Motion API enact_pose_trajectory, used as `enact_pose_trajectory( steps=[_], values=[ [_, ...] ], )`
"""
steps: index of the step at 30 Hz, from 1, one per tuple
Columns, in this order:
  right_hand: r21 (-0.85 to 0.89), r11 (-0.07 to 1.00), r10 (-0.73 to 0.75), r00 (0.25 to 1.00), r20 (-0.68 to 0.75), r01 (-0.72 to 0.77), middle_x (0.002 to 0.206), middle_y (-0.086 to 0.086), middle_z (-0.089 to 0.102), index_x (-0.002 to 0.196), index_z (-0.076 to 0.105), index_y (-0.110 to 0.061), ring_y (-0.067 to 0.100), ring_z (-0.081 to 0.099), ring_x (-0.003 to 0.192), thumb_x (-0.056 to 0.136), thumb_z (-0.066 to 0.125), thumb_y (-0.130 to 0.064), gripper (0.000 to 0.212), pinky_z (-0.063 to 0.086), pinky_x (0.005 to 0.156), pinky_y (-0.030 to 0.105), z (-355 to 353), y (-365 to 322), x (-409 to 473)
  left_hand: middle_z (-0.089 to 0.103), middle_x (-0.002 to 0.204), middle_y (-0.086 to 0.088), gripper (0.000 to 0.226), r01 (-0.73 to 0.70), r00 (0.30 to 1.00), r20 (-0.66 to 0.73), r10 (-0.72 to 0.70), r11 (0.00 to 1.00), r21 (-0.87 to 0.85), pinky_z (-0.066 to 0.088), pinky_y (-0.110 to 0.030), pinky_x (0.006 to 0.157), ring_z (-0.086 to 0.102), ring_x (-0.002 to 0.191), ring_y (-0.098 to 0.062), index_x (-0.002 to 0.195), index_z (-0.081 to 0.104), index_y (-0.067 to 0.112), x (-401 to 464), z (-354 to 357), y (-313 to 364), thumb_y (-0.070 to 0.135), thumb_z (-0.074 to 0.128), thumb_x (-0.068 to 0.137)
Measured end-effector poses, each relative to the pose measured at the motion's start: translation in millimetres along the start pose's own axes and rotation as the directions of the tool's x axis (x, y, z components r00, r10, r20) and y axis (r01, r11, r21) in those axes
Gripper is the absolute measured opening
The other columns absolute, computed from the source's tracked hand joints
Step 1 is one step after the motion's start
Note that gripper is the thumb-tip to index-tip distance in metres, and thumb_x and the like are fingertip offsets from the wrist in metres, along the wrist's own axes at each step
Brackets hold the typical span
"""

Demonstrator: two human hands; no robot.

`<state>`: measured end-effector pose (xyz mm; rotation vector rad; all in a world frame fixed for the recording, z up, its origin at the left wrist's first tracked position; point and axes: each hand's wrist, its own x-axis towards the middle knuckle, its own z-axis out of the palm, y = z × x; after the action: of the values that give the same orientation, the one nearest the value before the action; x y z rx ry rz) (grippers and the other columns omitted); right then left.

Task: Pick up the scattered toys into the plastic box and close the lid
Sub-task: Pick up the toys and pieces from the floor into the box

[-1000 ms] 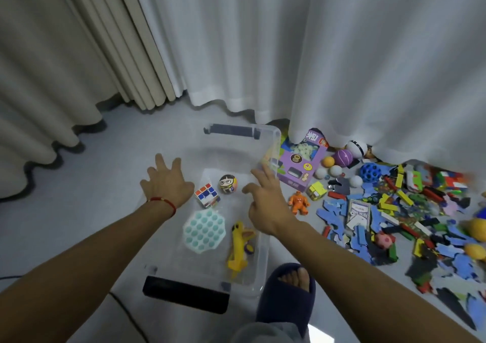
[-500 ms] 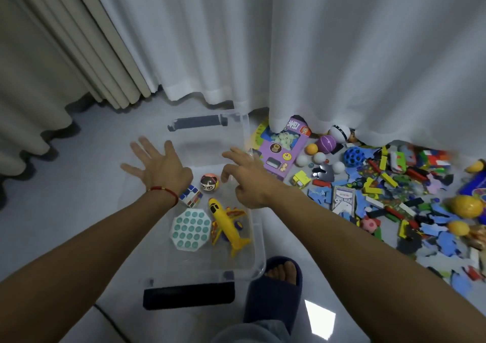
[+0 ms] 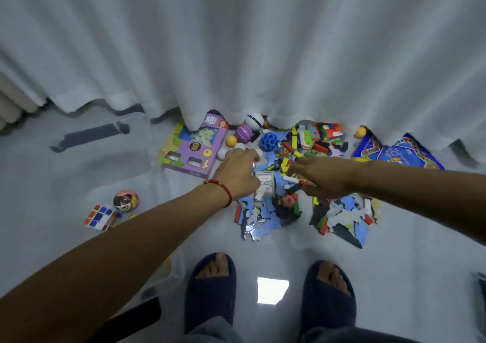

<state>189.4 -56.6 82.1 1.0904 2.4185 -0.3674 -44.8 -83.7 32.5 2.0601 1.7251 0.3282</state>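
- While both hands reached over the scattered toys (image 3: 286,185) beside the curtain (image 3: 263,53), the plastic box (image 3: 147,142) stood open at the left.
- Inside the box lay a puzzle cube (image 3: 101,217) and a ball with a painted face (image 3: 126,200), near each other.
- Left hand (image 3: 238,174) hovered above small balls, fingers bent downward; I could not tell if it held something.
- Right hand (image 3: 319,175) was over the coloured blocks, fingers relaxed and spread, gripping nothing visible.
- A purple toy package (image 3: 196,148) lay just beside the box wall.

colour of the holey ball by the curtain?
Dark blue ball with black holes; head view shows it best.
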Motion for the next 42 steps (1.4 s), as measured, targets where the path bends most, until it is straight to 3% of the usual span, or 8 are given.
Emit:
enact_pose_trajectory(
  steps=[7,12,22,27,30,32,36,42],
  values=[
    [0.385,0.776,0.567,0.820,-0.077,-0.500,0.123,0.017,0.057,0.127,0.055,-0.013,0.039,0.054,0.112,0.089,0.063,-0.029,0.042,0.051,0.083,0.044,130.2,70.6,-10.2,0.052,0.115,-0.014,0.054,0.000,0.966,0.258,-0.020,0.997,0.075,0.049,-0.041,0.086,0.051,0.107,-0.034,0.125,0.050,0.017,37.8,81.3,8.0,0.031,0.066,0.076],
    [0.431,0.492,0.869,0.452,-0.199,-0.756,0.146,0.016,0.037,0.138,0.041,-0.018,0.041,0.033,0.135,0.089,0.064,-0.029,0.056,0.039,0.098,0.059,164.3,107.9,4.8,0.048,0.124,-0.013,0.058,-0.116,0.961,0.264,0.086,0.988,0.099,0.042,-0.045,0.096,0.042,0.118,-0.035,0.134,0.045,0.016,68.5,107.3,14.1,0.032,0.065,0.082],
    [0.775,0.017,0.992,0.108,0.066,-0.631,0.140,0.025,0.042,0.136,0.040,-0.008,0.047,0.039,0.130,0.100,0.051,-0.026,0.041,0.040,0.100,0.059,185.2,159.1,27.8,0.052,0.124,-0.012,0.047,-0.223,0.948,0.233,0.217,0.975,0.003,0.040,-0.047,0.096,0.043,0.116,-0.033,0.128,0.051,0.014,122.6,115.3,40.9,0.028,0.060,0.084],
    [0.953,0.231,0.963,0.185,-0.196,-0.195,0.112,0.006,0.060,0.128,0.046,-0.015,0.012,0.064,0.098,0.095,0.056,-0.025,0.036,0.056,0.079,0.031,147.0,128.2,10.1,0.059,0.114,0.002,0.036,-0.104,0.969,0.181,0.170,0.939,-0.327,0.048,-0.036,0.093,0.054,0.105,-0.013,0.120,0.058,0.023,120.6,111.5,81.2,0.032,0.060,0.085],
    [0.990,0.037,0.831,0.546,-0.106,0.135,0.107,0.000,0.063,0.125,0.049,-0.024,0.004,0.070,0.086,0.096,0.061,-0.036,0.034,0.059,0.067,0.023,112.1,93.6,16.6,0.056,0.120,0.012,0.065,0.066,0.922,0.331,0.202,0.759,-0.648,0.053,-0.027,0.087,0.061,0.104,-0.006,0.139,0.043,0.034,114.3,101.6,105.7,0.033,0.073,0.081],
    [0.983,0.083,0.747,0.642,-0.171,0.165,0.108,0.000,0.064,0.120,0.055,-0.023,0.009,0.069,0.089,0.098,0.057,-0.042,0.029,0.061,0.069,0.032,107.4,86.3,25.3,0.063,0.115,0.008,0.057,0.051,0.935,0.285,0.212,0.713,-0.700,0.056,-0.027,0.079,0.066,0.097,-0.010,0.131,0.052,0.033,113.1,103.4,105.6,0.029,0.076,0.079],
    [0.716,0.567,0.789,0.519,-0.330,-0.407,0.136,0.010,0.051,0.134,0.051,-0.021,0.028,0.051,0.123,0.095,0.058,-0.031,0.040,0.049,0.095,0.044,127.4,146.7,42.8,0.059,0.109,0.004,0.038,0.007,0.990,0.122,0.064,0.860,-0.510,0.054,-0.035,0.083,0.060,0.094,-0.016,0.111,0.058,0.031,109.2,92.7,83.8,0.029,0.074,0.077],
    [0.378,0.658,0.727,0.680,-0.095,-0.651,0.143,0.020,0.040,0.141,0.047,-0.017,0.043,0.035,0.132,0.084,0.070,-0.002,0.063,0.038,0.106,0.051,144.3,185.8,50.7,0.064,0.101,0.009,0.040,0.051,0.996,0.089,-0.003,0.838,-0.543,0.057,-0.024,0.074,0.065,0.084,-0.004,0.108,0.056,0.032,89.6,43.1,57.9,0.030,0.078,0.074]
  ],
)
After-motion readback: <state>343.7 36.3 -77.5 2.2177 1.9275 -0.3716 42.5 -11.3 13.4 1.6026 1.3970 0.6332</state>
